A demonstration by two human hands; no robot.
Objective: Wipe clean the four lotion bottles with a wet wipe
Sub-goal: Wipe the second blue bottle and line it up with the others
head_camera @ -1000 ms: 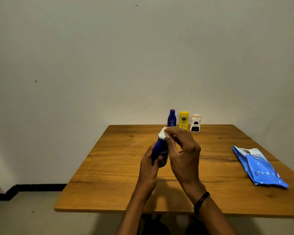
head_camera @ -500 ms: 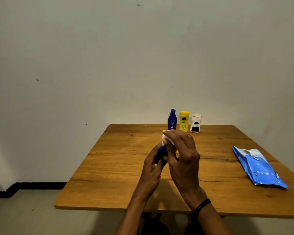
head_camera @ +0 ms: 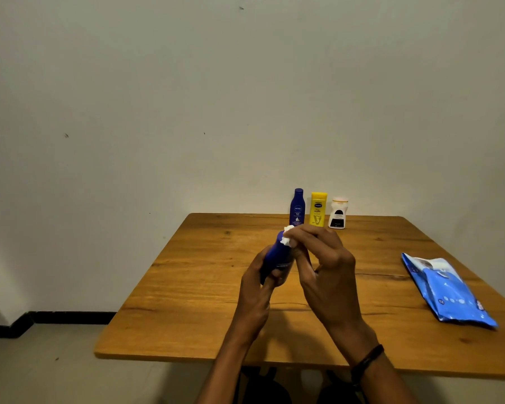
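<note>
My left hand grips a dark blue lotion bottle above the middle of the wooden table, its top tilted away from me. My right hand pinches a crumpled white wet wipe against the bottle's upper end. Three more bottles stand in a row at the table's far edge: a dark blue one, a yellow one and a short white one. The held bottle's lower part is hidden by my fingers.
A blue wet wipe pack lies flat near the table's right edge. A pale wall stands right behind the table. A dark band sits on my right wrist. Grey floor lies to the left.
My right hand slid the wipe down the bottle and back up to its top. The bottle now shows more of its body between my hands.
</note>
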